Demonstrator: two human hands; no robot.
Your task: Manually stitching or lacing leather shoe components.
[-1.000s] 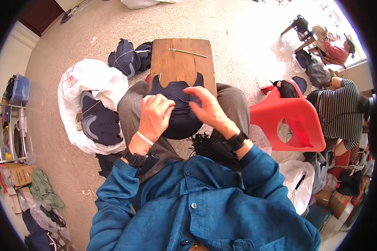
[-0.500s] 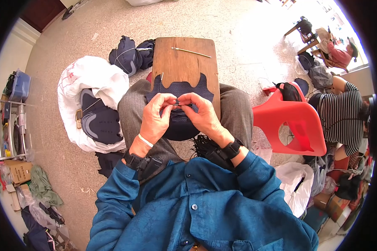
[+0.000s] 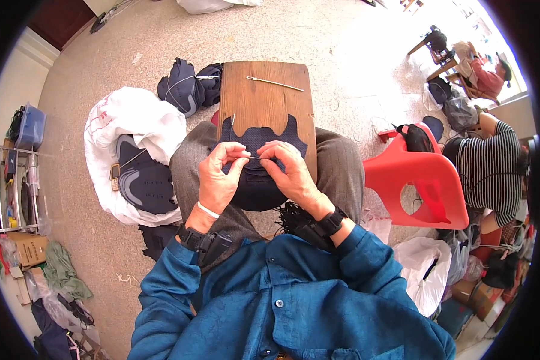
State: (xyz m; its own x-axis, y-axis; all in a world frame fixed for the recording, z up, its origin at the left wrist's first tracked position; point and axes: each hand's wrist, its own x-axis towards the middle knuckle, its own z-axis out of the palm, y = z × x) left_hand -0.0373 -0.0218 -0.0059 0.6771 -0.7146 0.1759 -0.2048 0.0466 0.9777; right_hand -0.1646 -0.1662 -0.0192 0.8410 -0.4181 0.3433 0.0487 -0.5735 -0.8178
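Observation:
My left hand [image 3: 220, 177] and my right hand [image 3: 291, 171] face each other above my lap, thumbs and forefingers pinched. A short, thin dark strand [image 3: 255, 158] runs between the fingertips; whether it is thread or cord is too small to tell. Under both hands lies a dark blue knit shoe upper [image 3: 261, 133], with two prongs pointing away from me, partly over the near end of a wooden stool [image 3: 267, 102]. Farther along the stool top rests a long metal needle [image 3: 275, 83]. A small pale stick-like thing [image 3: 233, 119] lies by the left prong.
Left of my knee, a white sack [image 3: 135, 102] holds dark shoe uppers [image 3: 147, 186] and a phone [image 3: 114, 177]. Tied bundles of uppers [image 3: 183, 87] lie beyond. At my right stand a red plastic chair [image 3: 411, 180] and a person in stripes [image 3: 483, 165]. Black strands [image 3: 294, 221] hang by my lap.
My hands have drawn slightly apart, so the strand between the fingertips shows more. The stool and surroundings sit slightly lower in the picture.

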